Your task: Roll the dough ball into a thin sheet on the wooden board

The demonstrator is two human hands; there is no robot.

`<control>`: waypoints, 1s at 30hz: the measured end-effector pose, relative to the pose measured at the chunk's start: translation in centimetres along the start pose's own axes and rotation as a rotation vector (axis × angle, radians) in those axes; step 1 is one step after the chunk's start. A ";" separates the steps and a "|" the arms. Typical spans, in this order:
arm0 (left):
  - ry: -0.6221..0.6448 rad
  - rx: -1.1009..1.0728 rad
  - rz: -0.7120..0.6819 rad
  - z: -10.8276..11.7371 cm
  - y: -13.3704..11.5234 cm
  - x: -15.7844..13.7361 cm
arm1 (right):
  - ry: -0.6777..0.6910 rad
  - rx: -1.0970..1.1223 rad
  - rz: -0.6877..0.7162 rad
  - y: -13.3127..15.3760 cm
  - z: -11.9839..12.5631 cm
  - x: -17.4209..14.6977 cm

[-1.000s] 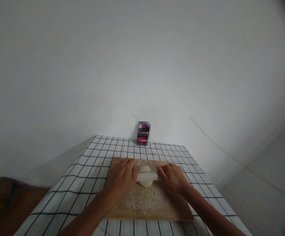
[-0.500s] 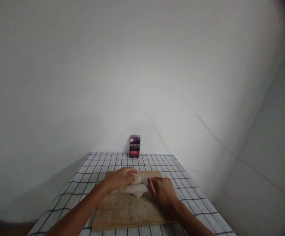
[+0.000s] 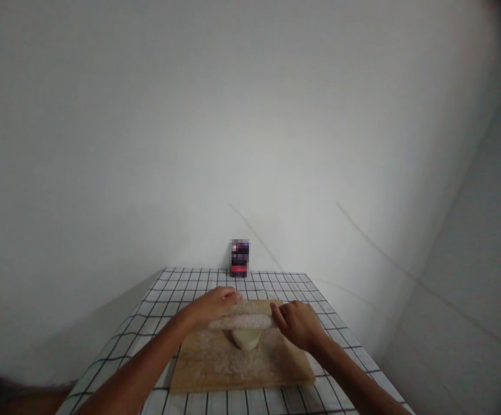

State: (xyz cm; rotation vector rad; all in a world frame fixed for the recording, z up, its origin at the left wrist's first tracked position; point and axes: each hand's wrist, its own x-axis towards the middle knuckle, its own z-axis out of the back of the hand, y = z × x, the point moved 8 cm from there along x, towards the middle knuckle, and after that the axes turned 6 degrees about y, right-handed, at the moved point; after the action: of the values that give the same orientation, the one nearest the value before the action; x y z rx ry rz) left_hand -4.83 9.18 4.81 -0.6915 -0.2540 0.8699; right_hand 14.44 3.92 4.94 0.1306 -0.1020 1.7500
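A pale, flour-dusted rolling pin (image 3: 250, 321) lies crosswise over a round piece of dough (image 3: 247, 340) on a wooden board (image 3: 207, 369). The dough's near part shows in front of the pin, and its far part is hidden. My left hand (image 3: 218, 302) is over the pin's left part, fingers together and bent forward. At the pin's right end, my right hand (image 3: 297, 324) is closed round it, with the thumb along the near side. Loose flour is scattered on the board.
The board rests on a table with a black-and-white checked cloth (image 3: 146, 331). At the table's far edge a small dark box-like object (image 3: 239, 258), blurred out, stands against the white wall (image 3: 250, 144). Another wall meets it at the right.
The rolling pin and both hands have moved forward, away from me, baring more of the dough's near part. My right hand has also shifted right. The view has tilted slightly.
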 end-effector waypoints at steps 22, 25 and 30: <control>-0.465 0.489 0.019 -2.7 1.7 -2.3 | 0.250 0.026 0.202 0.8 -3.0 5.4; -0.476 0.484 0.017 -2.8 1.3 -2.3 | 0.197 0.059 0.177 0.7 -2.8 4.9; -0.473 0.503 0.012 -3.2 0.5 -2.8 | 0.171 0.057 0.061 0.2 -3.2 3.4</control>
State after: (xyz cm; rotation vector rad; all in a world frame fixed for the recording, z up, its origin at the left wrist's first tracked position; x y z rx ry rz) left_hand -5.43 5.77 2.25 -0.0122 -0.4329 1.0517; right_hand 13.49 7.66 2.26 0.0190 0.0689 1.8176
